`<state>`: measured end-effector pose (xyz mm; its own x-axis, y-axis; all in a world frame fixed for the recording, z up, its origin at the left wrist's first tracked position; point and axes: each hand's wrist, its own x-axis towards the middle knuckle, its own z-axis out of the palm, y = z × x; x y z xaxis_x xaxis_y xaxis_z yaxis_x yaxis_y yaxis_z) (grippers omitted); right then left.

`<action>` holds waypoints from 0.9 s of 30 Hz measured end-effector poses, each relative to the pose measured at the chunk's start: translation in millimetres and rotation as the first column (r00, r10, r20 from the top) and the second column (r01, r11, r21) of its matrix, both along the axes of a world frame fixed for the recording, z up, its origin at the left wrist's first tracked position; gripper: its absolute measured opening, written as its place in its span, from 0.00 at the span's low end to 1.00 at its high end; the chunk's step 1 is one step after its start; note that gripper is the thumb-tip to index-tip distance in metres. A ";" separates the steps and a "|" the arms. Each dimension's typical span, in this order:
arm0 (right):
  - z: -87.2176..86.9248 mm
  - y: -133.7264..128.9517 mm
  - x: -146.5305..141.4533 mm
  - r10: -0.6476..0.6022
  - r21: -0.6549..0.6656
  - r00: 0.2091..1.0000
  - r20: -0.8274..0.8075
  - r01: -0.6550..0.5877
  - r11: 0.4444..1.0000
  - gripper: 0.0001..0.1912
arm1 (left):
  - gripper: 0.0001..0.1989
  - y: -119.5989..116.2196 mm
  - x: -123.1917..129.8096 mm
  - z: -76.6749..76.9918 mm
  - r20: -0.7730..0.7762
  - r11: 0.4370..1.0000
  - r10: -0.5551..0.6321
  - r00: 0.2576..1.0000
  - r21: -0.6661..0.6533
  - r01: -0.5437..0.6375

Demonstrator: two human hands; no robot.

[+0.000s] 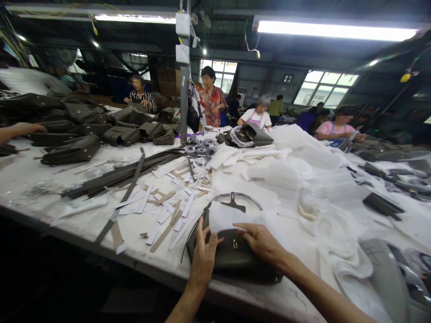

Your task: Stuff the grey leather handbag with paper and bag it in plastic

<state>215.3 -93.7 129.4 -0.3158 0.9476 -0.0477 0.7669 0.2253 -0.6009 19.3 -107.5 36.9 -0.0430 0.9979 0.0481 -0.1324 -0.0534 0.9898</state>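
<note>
A dark olive handbag (242, 260) lies at the table's front edge, its small metal clasp facing me and its wrapped handle (249, 198) arched behind. Over its top, by the opening, is a thin white sheet (222, 216). My left hand (204, 255) rests against the bag's left side with fingers and thumb apart, touching the edge of the sheet. At the sheet's lower right edge, the fingers of my right hand (261, 242) are pressed together on it, with the wrist over the bag's right side. The right thumb is hidden.
Paper and card strips (168, 215) litter the table left of the bag, near long dark straps (128, 172). More dark bags (74, 150) are piled at the back left, where another person's hand (30, 128) reaches in. White sheets (303, 179) heap up rightward. Several people work beyond a post (184, 98).
</note>
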 end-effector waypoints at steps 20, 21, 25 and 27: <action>-42.9 -29.1 -11.8 0.312 -0.051 0.944 0.109 -0.308 0.950 0.34 | 0.31 -17.1 4.4 17.4 -0.769 0.670 0.180 0.613 0.552 0.496; -43.1 -26.5 -8.1 0.296 -0.082 0.954 0.046 -0.291 0.953 0.37 | 0.31 -14.8 3.8 10.4 -0.782 0.703 0.124 0.610 0.503 0.502; -27.0 -15.7 5.1 0.171 -0.161 0.962 -0.214 -0.208 0.965 0.30 | 0.28 -6.0 -5.6 -12.0 -0.747 0.773 -0.034 0.663 0.401 0.491; -14.5 -13.2 7.6 0.181 -0.158 0.962 -0.205 -0.216 0.964 0.26 | 0.27 -4.0 -11.1 -13.5 -0.733 0.764 -0.104 0.672 0.374 0.526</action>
